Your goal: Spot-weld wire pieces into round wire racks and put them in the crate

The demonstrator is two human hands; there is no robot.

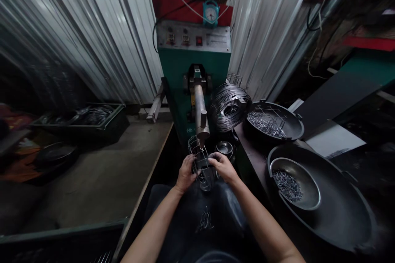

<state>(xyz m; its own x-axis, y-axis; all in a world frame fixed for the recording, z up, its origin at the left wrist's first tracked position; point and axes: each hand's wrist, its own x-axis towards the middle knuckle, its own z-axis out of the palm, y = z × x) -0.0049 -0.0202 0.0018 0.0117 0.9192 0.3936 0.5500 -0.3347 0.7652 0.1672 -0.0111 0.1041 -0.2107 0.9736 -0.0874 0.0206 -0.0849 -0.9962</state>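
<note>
A small wire basket (205,183) is held below the tip of the welding machine's arm (200,107), its upper end close to the electrode. My left hand (186,174) closes its fingers on the left side of the basket. On the other side my right hand (224,167) is closed, thumb and fingers pinched at the basket's right edge. Whether a separate wire piece lies in that pinch I cannot make out. Several short bent wires (205,220) lie on the dark cloth over my lap.
A coil of wire (230,107) hangs right of the machine. Farther right stand a pan of wire parts (294,125) and a larger pan (336,201) holding a metal bowl (316,197) of small pieces. A loaded crate (120,111) sits on the left floor. A teal clock (211,13) tops the machine.
</note>
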